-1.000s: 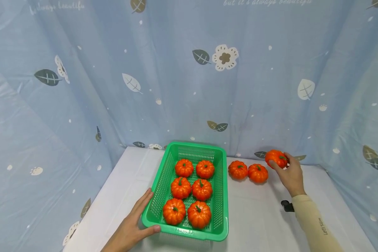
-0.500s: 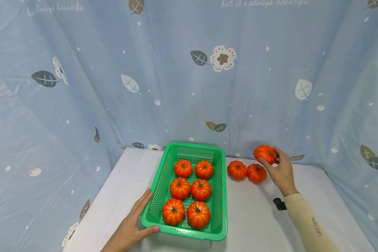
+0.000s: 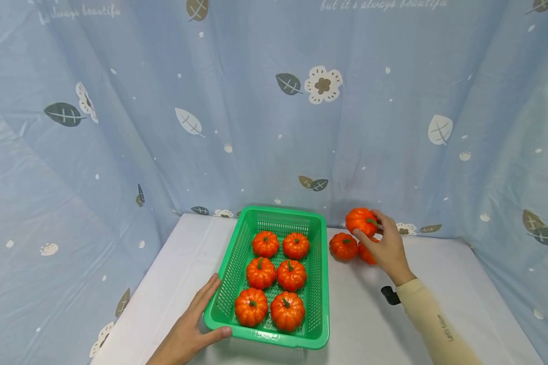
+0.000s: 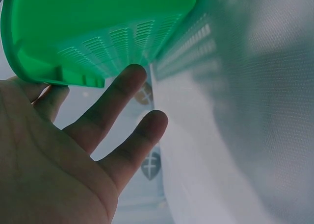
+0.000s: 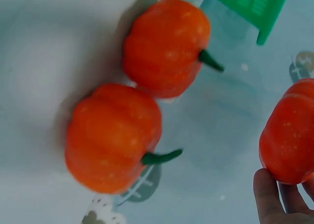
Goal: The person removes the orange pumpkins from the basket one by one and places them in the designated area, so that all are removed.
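Observation:
My right hand (image 3: pixel 387 251) holds an orange toy pumpkin (image 3: pixel 361 221) with a green stem, lifted above the table behind two others. Of those two, one pumpkin (image 3: pixel 343 247) is fully seen in the head view and the other (image 3: pixel 366 254) is partly covered by the hand. The right wrist view shows both, side by side, and the held pumpkin (image 5: pixel 292 136) at its right edge. My left hand (image 3: pixel 189 324) rests against the near left corner of a green plastic basket (image 3: pixel 325 304), fingers spread and fairly straight. Several pumpkins (image 3: pixel 292 275) sit in pairs inside it.
A white-covered table (image 3: pixel 365 324) lies under everything. Blue curtain (image 3: pixel 255 116) with leaf and flower prints hangs behind it and at both sides. A small black item (image 3: pixel 390 295) juts out beside the right wrist.
My right hand has carried its pumpkin leftward, from right of the two loose pumpkins to above and behind them. The left hand and the basket stay in place.

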### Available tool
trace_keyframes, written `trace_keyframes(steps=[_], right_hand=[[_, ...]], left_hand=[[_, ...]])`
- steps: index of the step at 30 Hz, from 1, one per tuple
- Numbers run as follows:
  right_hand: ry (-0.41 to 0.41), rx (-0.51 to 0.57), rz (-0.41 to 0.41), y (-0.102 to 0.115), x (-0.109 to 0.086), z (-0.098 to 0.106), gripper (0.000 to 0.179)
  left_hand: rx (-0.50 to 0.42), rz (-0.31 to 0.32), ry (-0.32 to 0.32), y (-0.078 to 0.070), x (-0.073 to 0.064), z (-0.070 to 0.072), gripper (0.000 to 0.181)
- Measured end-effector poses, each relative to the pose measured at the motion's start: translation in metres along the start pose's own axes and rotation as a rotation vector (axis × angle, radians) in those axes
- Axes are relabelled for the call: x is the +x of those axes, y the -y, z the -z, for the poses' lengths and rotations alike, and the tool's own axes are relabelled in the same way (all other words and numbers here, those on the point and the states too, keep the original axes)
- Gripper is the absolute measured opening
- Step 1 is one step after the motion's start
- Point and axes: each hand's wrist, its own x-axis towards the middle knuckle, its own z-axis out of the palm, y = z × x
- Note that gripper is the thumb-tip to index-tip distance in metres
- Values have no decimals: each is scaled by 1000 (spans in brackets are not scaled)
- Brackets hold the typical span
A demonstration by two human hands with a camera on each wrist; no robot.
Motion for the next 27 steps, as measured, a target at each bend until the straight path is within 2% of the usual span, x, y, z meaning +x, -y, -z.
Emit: trace_keyframes(steps=[8,17,27], right_hand=[[24,27,-3,11,1,-13,79],[39,84,98,29,4,-30,75],[116,97,124,47,6,-43,76]], left_hand=[[-1,10,1,-1,1,0,101],[21,-26,-9,-2,0,0,101],[5,10,-5,-1,-1,-1,101]])
